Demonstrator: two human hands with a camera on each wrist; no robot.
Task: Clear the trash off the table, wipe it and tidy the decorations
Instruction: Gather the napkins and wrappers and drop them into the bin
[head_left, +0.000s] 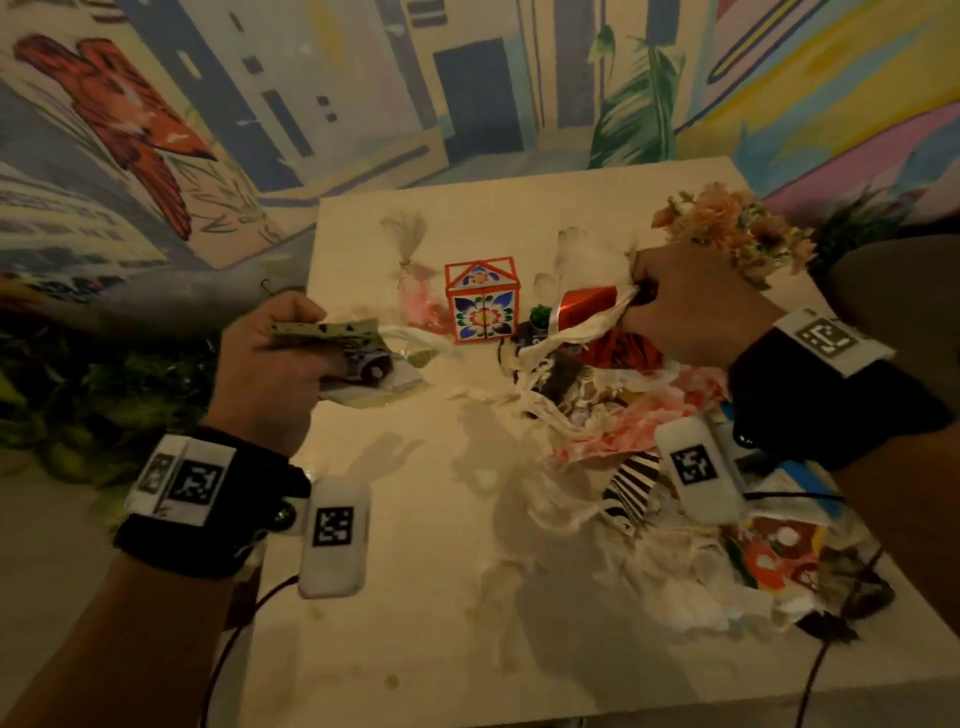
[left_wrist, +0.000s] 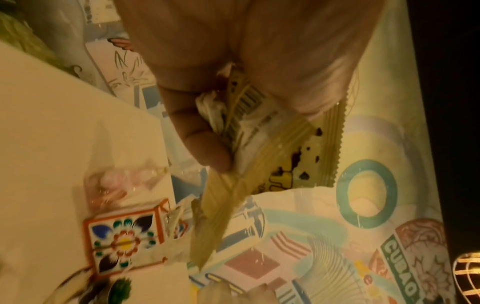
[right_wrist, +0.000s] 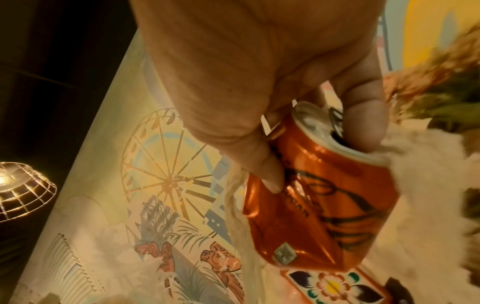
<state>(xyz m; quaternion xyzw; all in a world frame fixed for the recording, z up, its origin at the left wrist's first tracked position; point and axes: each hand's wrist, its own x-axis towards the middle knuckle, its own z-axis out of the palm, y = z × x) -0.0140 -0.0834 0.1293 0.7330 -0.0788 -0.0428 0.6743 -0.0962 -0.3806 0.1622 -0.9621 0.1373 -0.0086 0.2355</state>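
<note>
My left hand (head_left: 291, 343) hovers over the left edge of the pale table (head_left: 415, 571) and grips a yellow-green snack wrapper (head_left: 322, 330) together with a wad of white paper. The wrapper (left_wrist: 293, 144) shows a barcode between thumb and fingers in the left wrist view. My right hand (head_left: 644, 296) pinches a dented red-orange drink can (head_left: 587, 304) by its top, along with a strip of white plastic bag (head_left: 566, 338). The can (right_wrist: 311, 205) hangs tilted over a flower-painted decorative box (right_wrist: 335, 288).
The painted box (head_left: 483, 304) stands mid-table beside a clear bag of pink sweets (head_left: 421, 301) and a tiny potted plant (head_left: 540, 317). Mixed wrappers and torn white plastic (head_left: 623, 467) cover the right side. A peach flower bunch (head_left: 737, 228) sits far right. A mural wall lies behind.
</note>
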